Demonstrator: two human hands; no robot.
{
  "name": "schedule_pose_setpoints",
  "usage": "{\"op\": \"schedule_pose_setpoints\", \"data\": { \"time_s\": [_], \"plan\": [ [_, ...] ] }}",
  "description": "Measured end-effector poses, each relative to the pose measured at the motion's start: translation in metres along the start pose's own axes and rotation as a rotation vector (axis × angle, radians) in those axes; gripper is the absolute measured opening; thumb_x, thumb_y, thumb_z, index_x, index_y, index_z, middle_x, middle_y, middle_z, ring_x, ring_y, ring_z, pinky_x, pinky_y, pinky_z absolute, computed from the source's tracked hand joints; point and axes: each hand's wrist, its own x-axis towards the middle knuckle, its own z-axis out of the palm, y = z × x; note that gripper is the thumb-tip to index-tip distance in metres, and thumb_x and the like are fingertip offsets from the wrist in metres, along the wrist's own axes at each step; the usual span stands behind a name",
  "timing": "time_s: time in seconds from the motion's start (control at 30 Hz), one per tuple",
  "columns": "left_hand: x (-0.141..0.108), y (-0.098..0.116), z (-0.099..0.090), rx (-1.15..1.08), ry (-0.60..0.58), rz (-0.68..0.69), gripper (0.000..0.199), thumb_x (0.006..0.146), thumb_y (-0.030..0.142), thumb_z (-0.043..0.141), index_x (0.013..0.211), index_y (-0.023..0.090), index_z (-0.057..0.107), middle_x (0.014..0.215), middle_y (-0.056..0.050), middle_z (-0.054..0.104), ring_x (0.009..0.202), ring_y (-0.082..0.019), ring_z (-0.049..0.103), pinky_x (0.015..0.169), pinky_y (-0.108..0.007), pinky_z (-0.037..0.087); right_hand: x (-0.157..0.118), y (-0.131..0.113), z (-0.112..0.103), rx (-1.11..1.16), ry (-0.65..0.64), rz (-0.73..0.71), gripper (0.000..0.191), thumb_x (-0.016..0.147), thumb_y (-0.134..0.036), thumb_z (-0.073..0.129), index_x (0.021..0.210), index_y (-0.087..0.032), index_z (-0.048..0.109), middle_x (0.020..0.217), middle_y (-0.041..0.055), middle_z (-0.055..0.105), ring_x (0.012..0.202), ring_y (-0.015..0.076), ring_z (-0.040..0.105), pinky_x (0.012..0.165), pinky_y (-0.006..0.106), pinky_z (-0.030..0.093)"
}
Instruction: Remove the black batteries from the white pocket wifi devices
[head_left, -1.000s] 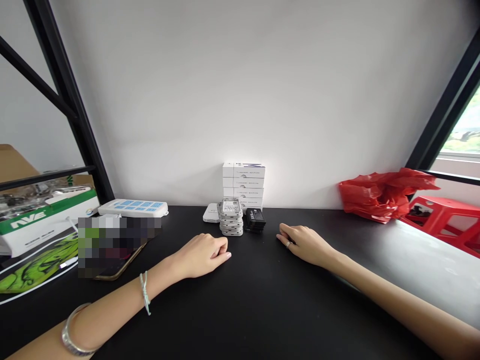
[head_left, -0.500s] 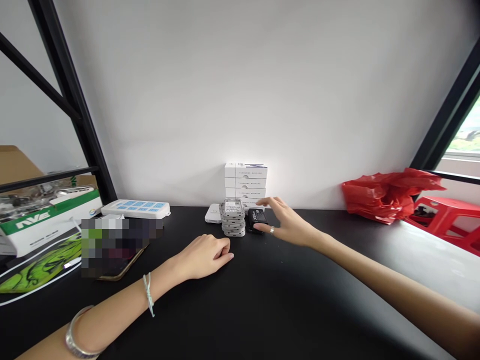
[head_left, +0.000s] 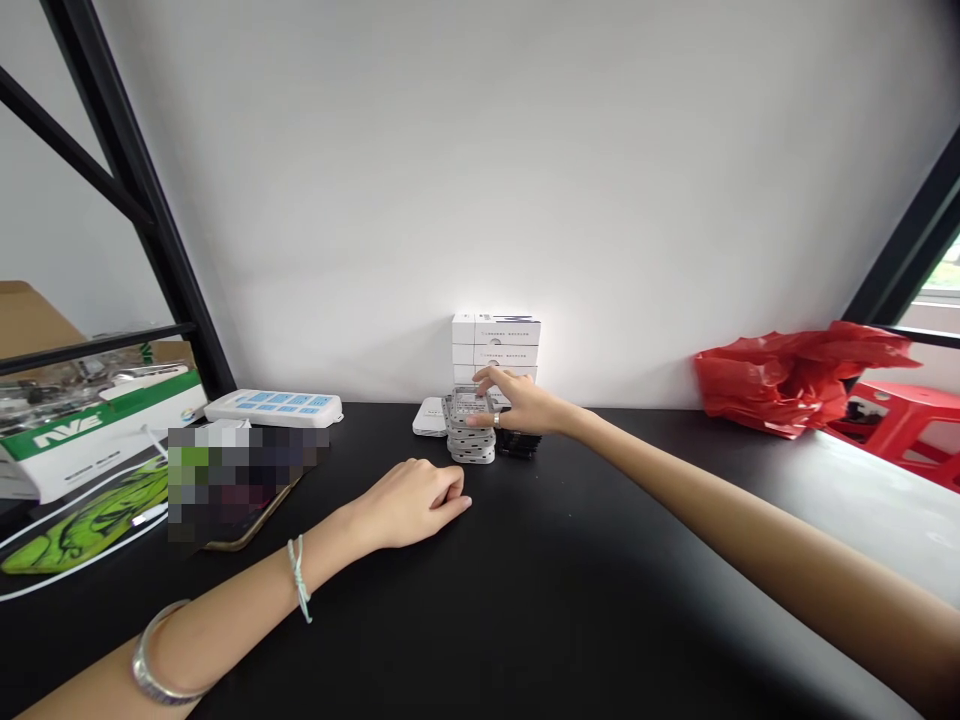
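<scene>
My left hand (head_left: 416, 503) rests on the black tabletop in a loose fist, thumb pointing right, with nothing visible in it. My right hand (head_left: 517, 400) is over a stack of small white electronic devices (head_left: 472, 448) with rounded corners. Its thumb is at the front edge of the topmost device (head_left: 469, 402) and its forefinger is at the back, so the fingers span it. Printing shows on that device's upper face. Black flat packs (head_left: 520, 445), resembling batteries, lie stacked just right of the devices, partly hidden by the hand. Thin white covers (head_left: 430, 418) lie on the left.
White boxes (head_left: 495, 332) are piled against the wall behind the devices. On the left are a white power strip (head_left: 274, 408), phones partly pixelated, a white cable and a green-and-white carton (head_left: 105, 430). A red plastic bag (head_left: 787, 380) and red stool (head_left: 907, 425) are at right.
My right hand has moved left from beside the black packs to the top of the device stack, its fingers now around the topmost device. My left hand stays in place. The view has shifted slightly.
</scene>
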Motion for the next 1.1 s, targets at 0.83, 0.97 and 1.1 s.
{"op": "schedule_pose_setpoints", "data": {
  "time_s": [0.83, 0.97, 1.1],
  "plan": [
    [-0.001, -0.001, 0.001, -0.004, 0.01, 0.011, 0.029, 0.09, 0.04, 0.043, 0.069, 0.021, 0.048, 0.056, 0.004, 0.052, 0.048, -0.012, 0.047, 0.05, -0.024, 0.025, -0.017, -0.01, 0.0, -0.001, 0.021, 0.054, 0.077, 0.062, -0.062, 0.071, 0.121, -0.026, 0.037, 0.127, 0.0127, 0.05, 0.115, 0.034, 0.047, 0.094, 0.048, 0.037],
    [0.0, -0.001, 0.001, 0.016, 0.014, 0.022, 0.028, 0.09, 0.039, 0.044, 0.069, 0.021, 0.047, 0.055, 0.005, 0.052, 0.047, -0.012, 0.046, 0.049, -0.024, 0.025, -0.057, -0.018, 0.001, -0.006, 0.094, 0.071, 0.079, 0.06, -0.065, 0.07, 0.122, -0.029, 0.035, 0.131, 0.0092, 0.046, 0.113, 0.0363, 0.046, 0.092, 0.051, 0.037],
    [0.001, -0.001, 0.001, 0.017, 0.011, 0.029, 0.028, 0.09, 0.039, 0.044, 0.07, 0.021, 0.048, 0.056, 0.004, 0.053, 0.048, -0.012, 0.047, 0.05, -0.025, 0.026, -0.106, -0.02, 0.004, 0.02, 0.044, 0.164, 0.081, 0.061, -0.064, 0.069, 0.126, -0.032, 0.033, 0.132, 0.0073, 0.044, 0.112, 0.0358, 0.045, 0.089, 0.05, 0.04]
  ]
}}
